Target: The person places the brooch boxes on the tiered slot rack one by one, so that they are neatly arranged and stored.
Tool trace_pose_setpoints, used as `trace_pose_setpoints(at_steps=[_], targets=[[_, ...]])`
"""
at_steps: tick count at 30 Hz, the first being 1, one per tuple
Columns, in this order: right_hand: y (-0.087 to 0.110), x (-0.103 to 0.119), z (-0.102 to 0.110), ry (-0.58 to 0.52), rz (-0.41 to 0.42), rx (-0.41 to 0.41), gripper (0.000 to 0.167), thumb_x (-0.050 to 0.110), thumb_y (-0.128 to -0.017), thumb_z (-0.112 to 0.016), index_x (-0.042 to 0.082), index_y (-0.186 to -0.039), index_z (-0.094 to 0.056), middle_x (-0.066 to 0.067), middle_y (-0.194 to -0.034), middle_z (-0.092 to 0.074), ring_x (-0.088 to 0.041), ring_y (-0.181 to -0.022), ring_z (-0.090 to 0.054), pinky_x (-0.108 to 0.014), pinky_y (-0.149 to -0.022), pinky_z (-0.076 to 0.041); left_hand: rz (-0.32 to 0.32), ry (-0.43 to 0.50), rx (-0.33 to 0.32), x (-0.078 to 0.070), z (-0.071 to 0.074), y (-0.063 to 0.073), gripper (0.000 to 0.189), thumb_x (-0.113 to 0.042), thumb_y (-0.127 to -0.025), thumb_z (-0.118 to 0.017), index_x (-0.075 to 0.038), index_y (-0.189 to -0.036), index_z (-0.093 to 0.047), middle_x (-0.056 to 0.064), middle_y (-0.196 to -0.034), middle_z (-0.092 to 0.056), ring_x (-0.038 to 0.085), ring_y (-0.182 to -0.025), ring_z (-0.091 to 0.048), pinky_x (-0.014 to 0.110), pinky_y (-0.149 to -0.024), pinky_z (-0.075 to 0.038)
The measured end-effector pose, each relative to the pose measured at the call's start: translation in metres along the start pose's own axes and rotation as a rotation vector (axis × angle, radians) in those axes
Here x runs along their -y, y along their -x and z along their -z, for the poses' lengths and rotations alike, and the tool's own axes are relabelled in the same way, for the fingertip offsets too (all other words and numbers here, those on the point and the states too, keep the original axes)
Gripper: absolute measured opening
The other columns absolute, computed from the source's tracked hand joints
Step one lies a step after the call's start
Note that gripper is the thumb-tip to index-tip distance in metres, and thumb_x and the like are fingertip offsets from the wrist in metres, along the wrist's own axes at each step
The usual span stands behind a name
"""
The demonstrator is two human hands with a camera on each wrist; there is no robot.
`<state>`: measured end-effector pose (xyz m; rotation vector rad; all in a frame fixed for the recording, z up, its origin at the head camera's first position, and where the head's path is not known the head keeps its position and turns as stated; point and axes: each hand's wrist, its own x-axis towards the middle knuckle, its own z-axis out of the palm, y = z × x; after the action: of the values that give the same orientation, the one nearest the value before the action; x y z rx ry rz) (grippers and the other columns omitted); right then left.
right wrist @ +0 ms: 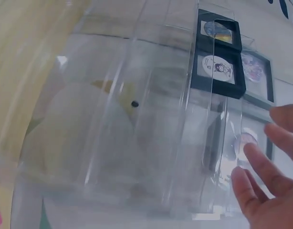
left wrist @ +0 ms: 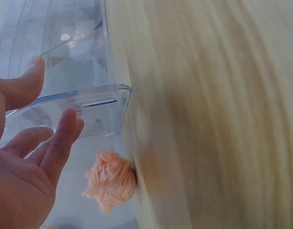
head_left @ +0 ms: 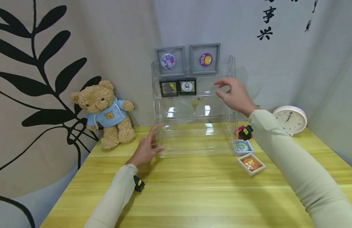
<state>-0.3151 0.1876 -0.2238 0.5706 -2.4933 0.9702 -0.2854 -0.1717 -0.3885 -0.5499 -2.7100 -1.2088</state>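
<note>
A clear tiered display stand (head_left: 190, 136) stands upright on the table. My left hand (head_left: 144, 150) straddles its lower left side panel, thumb on one side and loosely extended fingers on the other. My right hand (head_left: 234, 95) hovers by the stand's upper right, fingers bent and spread, holding nothing. Two grey frames with round badges, one purple-and-white (head_left: 168, 61) and one purple-and-yellow (head_left: 205, 59), occupy the top tier. Below them, side by side, are a black frame with a grey-and-yellow badge (head_left: 169, 87) and a black frame with a white badge (head_left: 187, 86).
Right of the stand lie a wooden frame with an orange badge (head_left: 250, 163), a pale blue frame (head_left: 243, 147) and a red item (head_left: 238, 131) partly hidden by the right wrist camera. A white clock (head_left: 290, 120) is farther right. A teddy bear (head_left: 107, 110) sits left.
</note>
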Motion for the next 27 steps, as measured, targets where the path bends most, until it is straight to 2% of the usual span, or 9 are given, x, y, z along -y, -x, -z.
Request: trace_pose_setpoints(at_steps=[2, 4, 7, 9, 11, 14, 18, 23, 27], targets=[[0.015, -0.004, 0.007, 0.028, 0.015, 0.020, 0.029, 0.012, -0.100, -0.058, 0.002, -0.127, -0.064, -0.020, -0.126, -0.064, -0.032, -0.117, -0.057, -0.048, -0.096, -0.056, -0.001, -0.006, 0.002, 0.000, 0.000, 0.000, 0.097, -0.012, -0.087, -0.078, -0.052, -0.153, -0.020, 0.033, -0.144, -0.052, 0.046, -0.122, -0.062, 0.056, -0.099, -0.057], [0.030, -0.008, 0.013, 0.045, 0.029, 0.054, 0.025, 0.010, -0.099, -0.059, 0.002, -0.122, -0.067, -0.018, -0.118, -0.068, -0.029, -0.109, -0.062, -0.035, -0.089, -0.059, 0.000, -0.011, 0.005, 0.001, 0.000, 0.000, 0.097, -0.012, -0.087, -0.078, -0.052, -0.154, -0.020, 0.034, -0.145, -0.050, 0.047, -0.124, -0.061, 0.056, -0.100, -0.057], [0.054, -0.016, 0.023, 0.065, 0.067, 0.142, 0.018, 0.009, -0.099, -0.061, 0.003, -0.114, -0.071, -0.014, -0.105, -0.073, -0.024, -0.094, -0.067, -0.019, -0.079, -0.058, 0.003, -0.011, 0.004, 0.002, 0.000, 0.000, 0.098, -0.011, -0.087, -0.078, -0.052, -0.154, -0.020, 0.035, -0.145, -0.049, 0.047, -0.124, -0.061, 0.056, -0.100, -0.057], [0.071, -0.023, 0.028, 0.081, 0.088, 0.195, 0.015, 0.009, -0.098, -0.063, 0.006, -0.110, -0.073, -0.009, -0.097, -0.074, -0.017, -0.085, -0.067, -0.014, -0.073, -0.057, 0.008, -0.009, 0.003, 0.003, 0.000, 0.000, 0.098, -0.011, -0.086, -0.079, -0.052, -0.153, -0.020, 0.035, -0.146, -0.048, 0.048, -0.125, -0.060, 0.056, -0.100, -0.057], [0.086, -0.032, 0.033, 0.101, 0.104, 0.236, 0.014, 0.009, -0.097, -0.064, 0.007, -0.107, -0.074, -0.005, -0.090, -0.074, -0.011, -0.079, -0.065, -0.017, -0.069, -0.058, 0.007, -0.011, 0.004, 0.003, 0.000, 0.000, 0.098, -0.012, -0.086, -0.079, -0.053, -0.153, -0.020, 0.035, -0.147, -0.048, 0.047, -0.124, -0.060, 0.056, -0.100, -0.057], [0.106, -0.048, 0.039, 0.146, 0.062, 0.295, 0.012, 0.011, -0.096, -0.067, 0.011, -0.105, -0.074, 0.002, -0.087, -0.073, -0.004, -0.076, -0.062, -0.019, -0.066, -0.057, 0.009, -0.006, 0.012, 0.003, -0.001, -0.001, 0.097, -0.013, -0.087, -0.079, -0.054, -0.153, -0.020, 0.033, -0.144, -0.051, 0.045, -0.121, -0.063, 0.055, -0.099, -0.058], [0.126, -0.069, 0.042, 0.176, -0.007, 0.419, 0.013, 0.014, -0.096, -0.067, 0.014, -0.108, -0.073, 0.005, -0.095, -0.075, -0.004, -0.081, -0.065, -0.020, -0.067, -0.056, 0.007, 0.000, 0.026, 0.003, 0.000, 0.000, 0.097, -0.014, -0.089, -0.078, -0.056, -0.152, -0.018, 0.032, -0.145, -0.051, 0.045, -0.122, -0.063, 0.054, -0.099, -0.058], [0.141, -0.092, 0.036, 0.190, -0.054, 0.575, 0.018, 0.015, -0.096, -0.066, 0.012, -0.113, -0.071, 0.005, -0.093, -0.072, -0.003, -0.077, -0.061, -0.019, -0.064, -0.052, 0.004, 0.009, 0.030, 0.001, 0.002, 0.002, 0.097, -0.014, -0.089, -0.077, -0.056, -0.153, -0.016, 0.031, -0.151, -0.045, 0.047, -0.128, -0.058, 0.057, -0.101, -0.056], [0.147, -0.104, 0.027, 0.193, -0.069, 0.644, 0.018, 0.014, -0.095, -0.066, 0.010, -0.112, -0.071, 0.002, -0.087, -0.071, -0.006, -0.072, -0.056, -0.018, -0.061, -0.049, 0.003, 0.004, 0.029, 0.002, 0.003, 0.001, 0.098, -0.014, -0.089, -0.077, -0.057, -0.153, -0.016, 0.032, -0.151, -0.045, 0.047, -0.127, -0.059, 0.057, -0.101, -0.056]])
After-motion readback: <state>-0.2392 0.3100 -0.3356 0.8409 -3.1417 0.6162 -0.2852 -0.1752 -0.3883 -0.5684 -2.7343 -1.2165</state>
